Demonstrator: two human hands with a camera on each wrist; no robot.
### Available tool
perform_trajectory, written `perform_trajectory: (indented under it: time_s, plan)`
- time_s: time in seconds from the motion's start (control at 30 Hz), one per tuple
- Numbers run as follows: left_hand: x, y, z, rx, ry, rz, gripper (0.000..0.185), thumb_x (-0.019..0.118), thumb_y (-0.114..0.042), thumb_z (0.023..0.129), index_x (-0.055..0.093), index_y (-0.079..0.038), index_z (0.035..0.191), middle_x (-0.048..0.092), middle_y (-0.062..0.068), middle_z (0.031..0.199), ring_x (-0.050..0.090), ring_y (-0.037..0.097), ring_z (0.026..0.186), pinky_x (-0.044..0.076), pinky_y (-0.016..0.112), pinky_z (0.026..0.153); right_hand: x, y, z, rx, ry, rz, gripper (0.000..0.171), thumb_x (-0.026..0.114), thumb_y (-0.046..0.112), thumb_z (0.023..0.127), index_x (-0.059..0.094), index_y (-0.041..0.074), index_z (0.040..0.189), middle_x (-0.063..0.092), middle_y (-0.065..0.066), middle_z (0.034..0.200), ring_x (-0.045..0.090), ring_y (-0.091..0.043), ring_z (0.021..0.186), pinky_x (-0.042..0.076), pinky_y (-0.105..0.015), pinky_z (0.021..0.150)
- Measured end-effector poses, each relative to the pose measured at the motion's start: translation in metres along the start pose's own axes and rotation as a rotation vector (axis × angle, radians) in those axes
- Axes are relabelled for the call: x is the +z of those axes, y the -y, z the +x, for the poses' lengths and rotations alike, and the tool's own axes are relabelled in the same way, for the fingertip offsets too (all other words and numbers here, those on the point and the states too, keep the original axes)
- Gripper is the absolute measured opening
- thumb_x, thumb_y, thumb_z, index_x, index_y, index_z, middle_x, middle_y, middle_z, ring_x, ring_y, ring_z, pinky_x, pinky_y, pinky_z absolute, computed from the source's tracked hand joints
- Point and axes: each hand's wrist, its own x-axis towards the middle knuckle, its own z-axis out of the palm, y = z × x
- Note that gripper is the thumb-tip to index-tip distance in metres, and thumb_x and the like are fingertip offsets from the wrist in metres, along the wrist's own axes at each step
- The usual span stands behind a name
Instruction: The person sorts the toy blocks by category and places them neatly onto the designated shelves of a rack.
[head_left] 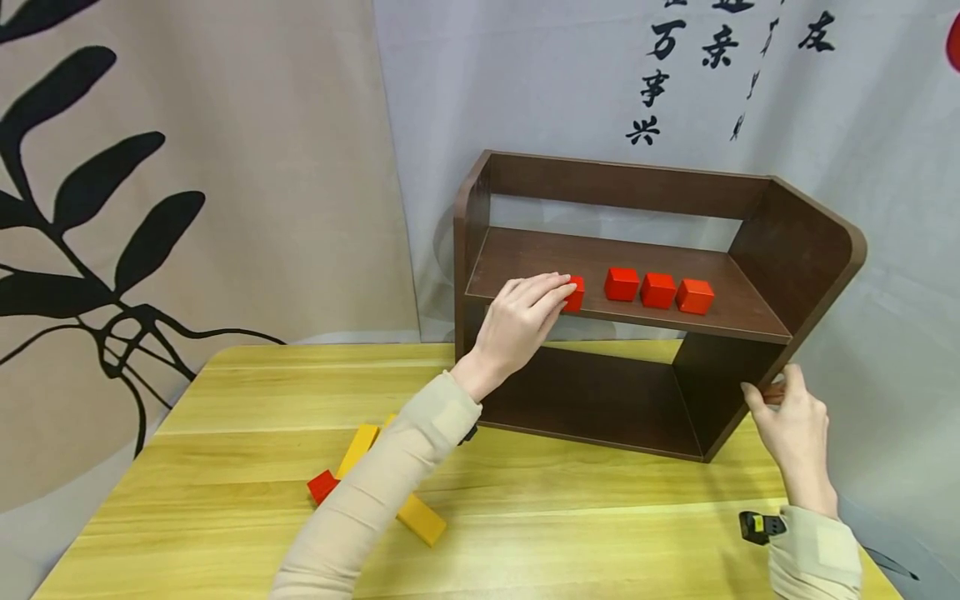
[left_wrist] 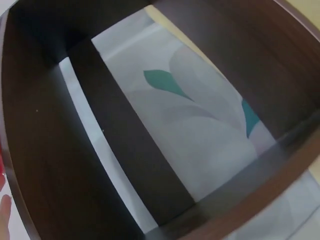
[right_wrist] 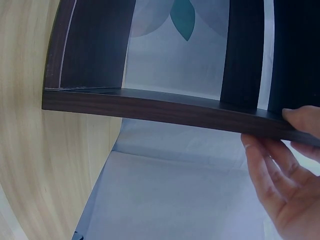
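Observation:
A dark brown two-tier shelf [head_left: 806, 229] stands on the table. At the front of its upper board, my left hand [head_left: 517, 327] pinches a red cube [head_left: 575, 295], partly covered by the fingers. Three more red cubes [head_left: 658, 291] sit in a row to its right on the same board. Only fingertips [left_wrist: 4, 216] and a sliver of red show at the edge of the left wrist view. My right hand [head_left: 795, 435] grips the shelf's right side panel [right_wrist: 175, 112], with the thumb on the inner face and fingers outside.
On the wooden table [head_left: 225, 500], a red block [head_left: 322, 486] and several yellow blocks [head_left: 422, 520] lie partly behind my left forearm. A printed cloth [head_left: 300, 167] hangs behind the table. The shelf's lower board [head_left: 600, 396] lies below the cubes.

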Motion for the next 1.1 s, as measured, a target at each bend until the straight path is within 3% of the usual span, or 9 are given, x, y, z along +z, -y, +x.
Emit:
perform_trajectory:
  time_s: [0.17, 0.43, 0.6, 0.87, 1.1]
  plan:
    - [0.002, -0.001, -0.003, 0.053, 0.084, 0.128, 0.036, 0.062, -0.024, 0.092, 0.063, -0.015, 0.127, 0.063, 0.002, 0.13, 0.058, 0.016, 0.122, 0.048, 0.034, 0.097, 0.0, 0.0, 0.0, 0.006, 0.008, -0.005, 0.026, 0.063, 0.014, 0.086, 0.048, -0.004, 0.099, 0.065, -0.033, 0.088, 0.06, -0.053, 0.08, 0.04, -0.059, 0.066]
    - [0.006, -0.009, 0.002, -0.033, 0.31, 0.177, 0.048, 0.049, -0.037, 0.098, 0.047, -0.017, 0.141, 0.046, 0.002, 0.147, 0.041, 0.018, 0.138, 0.04, 0.044, 0.108, -0.001, -0.001, 0.0, 0.006, 0.019, -0.009, 0.027, 0.063, 0.014, 0.087, 0.047, -0.004, 0.099, 0.065, -0.033, 0.088, 0.06, -0.053, 0.079, 0.04, -0.058, 0.064]
    - [0.007, -0.016, 0.008, -0.078, 0.411, 0.209, 0.052, 0.041, -0.042, 0.1, 0.039, -0.018, 0.146, 0.038, 0.002, 0.152, 0.035, 0.02, 0.141, 0.037, 0.046, 0.111, -0.001, 0.0, -0.001, 0.017, 0.023, -0.008, 0.027, 0.062, 0.015, 0.087, 0.048, -0.003, 0.099, 0.065, -0.032, 0.088, 0.06, -0.053, 0.079, 0.04, -0.058, 0.064]
    - [0.008, -0.02, 0.008, -0.091, 0.428, 0.22, 0.053, 0.04, -0.043, 0.1, 0.036, -0.019, 0.148, 0.035, 0.002, 0.154, 0.034, 0.02, 0.142, 0.036, 0.046, 0.112, -0.001, 0.0, -0.001, 0.018, 0.021, -0.006, 0.026, 0.062, 0.016, 0.087, 0.048, -0.002, 0.099, 0.066, -0.032, 0.088, 0.06, -0.052, 0.079, 0.04, -0.058, 0.064]
    - [0.005, -0.017, 0.002, -0.049, 0.349, 0.189, 0.048, 0.044, -0.037, 0.099, 0.043, -0.019, 0.144, 0.04, 0.002, 0.151, 0.037, 0.02, 0.14, 0.037, 0.045, 0.11, -0.001, 0.0, -0.001, 0.015, 0.013, -0.002, 0.026, 0.062, 0.015, 0.087, 0.048, -0.002, 0.1, 0.066, -0.031, 0.088, 0.06, -0.052, 0.079, 0.04, -0.058, 0.064]
